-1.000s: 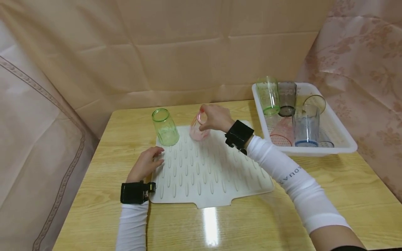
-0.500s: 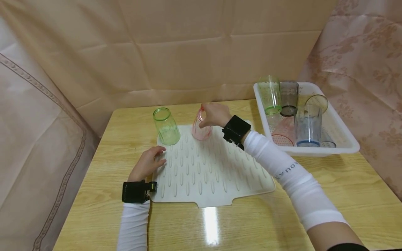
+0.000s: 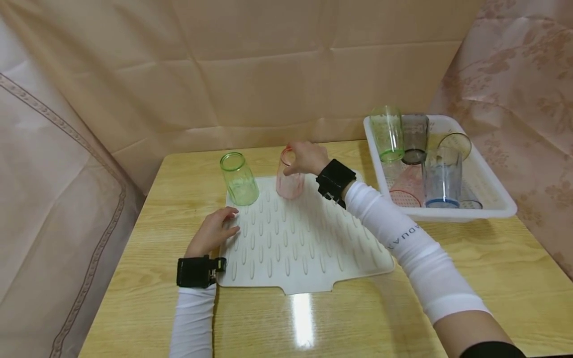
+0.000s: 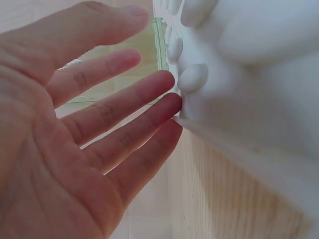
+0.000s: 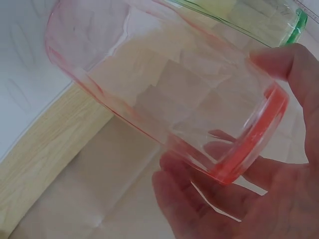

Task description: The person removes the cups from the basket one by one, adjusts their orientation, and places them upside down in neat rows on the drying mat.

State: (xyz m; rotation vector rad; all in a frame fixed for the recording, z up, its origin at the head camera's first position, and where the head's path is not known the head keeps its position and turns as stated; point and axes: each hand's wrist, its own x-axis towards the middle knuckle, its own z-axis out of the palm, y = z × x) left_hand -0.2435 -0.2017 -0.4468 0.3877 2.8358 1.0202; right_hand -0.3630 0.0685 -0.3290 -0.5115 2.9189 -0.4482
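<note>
A pink drinking glass (image 3: 290,181) stands upside down, its thick red base upward, at the back of the white ridged mat (image 3: 286,248). My right hand (image 3: 307,159) holds it near the base, thumb on one side and fingers on the other, as the right wrist view shows around the glass (image 5: 164,89). To its left, an inverted green glass (image 3: 241,184) is on the mat's back left corner. My left hand (image 3: 212,231) rests at the mat's left edge with fingers extended; in the left wrist view its fingertips (image 4: 169,102) meet the mat's edge and hold nothing.
A white plastic basket (image 3: 490,191) at the right holds several glasses, among them a green one (image 3: 387,132), a grey one (image 3: 415,136) and a blue-based one (image 3: 442,179). The wooden table (image 3: 147,258) borders a beige cloth (image 3: 259,89) behind.
The pink glass has gone from slightly tilted to upright on the mat, with my right hand still around its base. My left hand stays at the mat's edge.
</note>
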